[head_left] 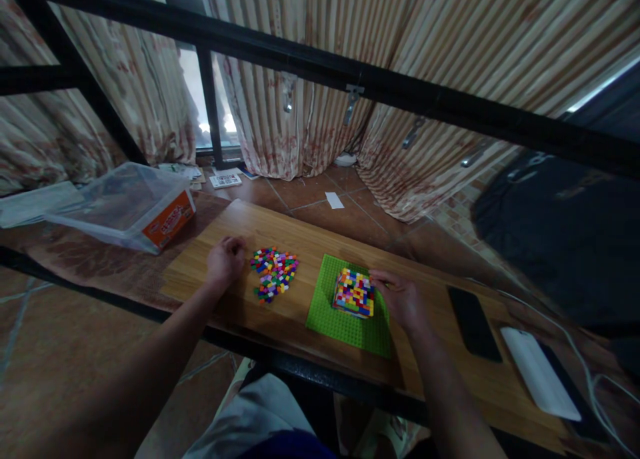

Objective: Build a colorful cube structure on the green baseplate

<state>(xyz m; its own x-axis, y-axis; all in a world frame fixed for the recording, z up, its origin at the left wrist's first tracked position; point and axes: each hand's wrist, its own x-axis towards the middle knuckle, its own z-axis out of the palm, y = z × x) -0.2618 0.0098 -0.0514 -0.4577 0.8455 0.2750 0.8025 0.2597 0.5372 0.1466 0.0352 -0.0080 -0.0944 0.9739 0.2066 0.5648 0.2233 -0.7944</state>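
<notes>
By stacked bricks (354,293), the right hand's (401,302) grip — like the left hand's (225,261) — is unclear.

A long wooden board (285,225) spans the bench, with brown cloth (75,272) showing at its left. Toward the left of the wood lie loose bricks (275,272) in many colours, spread one beside another. Near them, to the right, a green plate (320,315) lies flat. Farther right lies a black phone (474,323). On the cloth stands a clear box (170,219).
</notes>
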